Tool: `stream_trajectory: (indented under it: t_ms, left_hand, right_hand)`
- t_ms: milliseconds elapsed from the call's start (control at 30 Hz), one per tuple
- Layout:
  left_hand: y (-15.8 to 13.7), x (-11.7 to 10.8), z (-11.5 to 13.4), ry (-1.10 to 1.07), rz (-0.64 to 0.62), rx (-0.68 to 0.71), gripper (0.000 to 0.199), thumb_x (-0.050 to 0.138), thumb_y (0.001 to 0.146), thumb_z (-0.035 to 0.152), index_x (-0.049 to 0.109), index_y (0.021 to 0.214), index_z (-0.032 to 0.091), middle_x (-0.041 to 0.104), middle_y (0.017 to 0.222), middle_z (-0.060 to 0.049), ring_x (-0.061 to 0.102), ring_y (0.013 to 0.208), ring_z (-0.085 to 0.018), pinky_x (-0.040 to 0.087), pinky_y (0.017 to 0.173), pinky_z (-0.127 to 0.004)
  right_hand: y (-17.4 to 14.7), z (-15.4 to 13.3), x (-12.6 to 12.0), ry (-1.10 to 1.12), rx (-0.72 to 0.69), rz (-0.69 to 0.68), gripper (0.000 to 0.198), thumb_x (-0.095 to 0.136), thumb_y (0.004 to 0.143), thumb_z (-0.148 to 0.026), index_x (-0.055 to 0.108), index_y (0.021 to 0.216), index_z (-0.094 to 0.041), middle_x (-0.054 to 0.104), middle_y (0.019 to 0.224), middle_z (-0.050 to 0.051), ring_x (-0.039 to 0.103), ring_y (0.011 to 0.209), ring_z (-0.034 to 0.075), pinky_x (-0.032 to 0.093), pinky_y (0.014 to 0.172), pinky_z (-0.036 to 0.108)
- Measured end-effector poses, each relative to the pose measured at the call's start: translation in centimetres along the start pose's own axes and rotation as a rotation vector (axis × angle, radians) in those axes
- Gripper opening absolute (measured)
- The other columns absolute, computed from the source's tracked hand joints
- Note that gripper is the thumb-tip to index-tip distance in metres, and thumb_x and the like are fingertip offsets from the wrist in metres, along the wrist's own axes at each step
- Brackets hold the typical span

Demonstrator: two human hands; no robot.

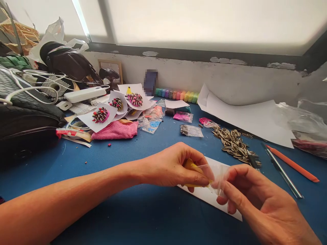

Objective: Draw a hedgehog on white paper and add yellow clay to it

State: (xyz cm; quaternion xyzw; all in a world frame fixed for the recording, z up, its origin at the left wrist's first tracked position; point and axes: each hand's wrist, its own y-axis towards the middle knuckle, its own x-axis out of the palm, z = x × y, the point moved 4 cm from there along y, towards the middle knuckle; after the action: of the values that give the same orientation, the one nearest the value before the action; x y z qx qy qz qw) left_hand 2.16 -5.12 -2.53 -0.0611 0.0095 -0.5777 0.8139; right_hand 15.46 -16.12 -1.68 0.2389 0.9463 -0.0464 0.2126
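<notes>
A small clear zip bag with a soft yellow lump, looking like modelling clay, is stretched between both hands. My left hand is closed around the yellow end. The fingers of my right hand pinch the bag's clear edge. Below the hands a white paper strip lies on the blue tabletop, partly covered by them. Just beyond my right hand is a heap of striped sunflower seeds.
A silver pen-like tool and an orange tool lie at right. Bent white paper stands behind the seeds. At back left are seed-covered clay pieces on paper, a pink cloth and a black bag. Colourful clay blocks line the wall.
</notes>
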Motion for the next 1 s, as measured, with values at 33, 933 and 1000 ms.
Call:
stream_trajectory:
  t_ms: [33,933,1000]
  left_hand:
    - [0.0,-0.1,-0.1,0.005,0.010,-0.002,0.012,0.068,0.085,0.020,0.069,0.092,0.011,0.058,0.069,0.002,0.052,0.064,-0.007,0.047,0.064,-0.018]
    - [0.3,-0.2,-0.3,0.021,0.085,0.005,0.020,0.062,0.085,0.014,0.058,0.105,0.014,0.062,0.077,0.001,0.057,0.068,-0.010,0.045,0.062,-0.020]
    - [0.2,-0.3,-0.4,0.038,0.095,0.008,0.022,0.062,0.083,0.011,0.058,0.105,0.014,0.061,0.077,0.001,0.056,0.068,-0.009,0.044,0.060,-0.019]
  right_hand:
    - [0.0,0.1,0.1,0.018,0.014,-0.005,0.026,0.068,0.076,-0.052,0.062,0.072,-0.027,0.063,0.060,-0.004,0.052,0.050,0.010,0.044,0.050,0.020]
    - [1.0,1.0,-0.4,-0.022,-0.093,-0.075,0.024,0.072,0.073,-0.053,0.079,0.075,-0.030,0.063,0.059,-0.001,0.057,0.052,0.013,0.047,0.044,0.020]
    - [1.5,1.0,-0.5,-0.043,-0.119,-0.134,0.022,0.074,0.072,-0.049,0.080,0.078,-0.029,0.070,0.066,0.001,0.064,0.058,0.017,0.053,0.048,0.023]
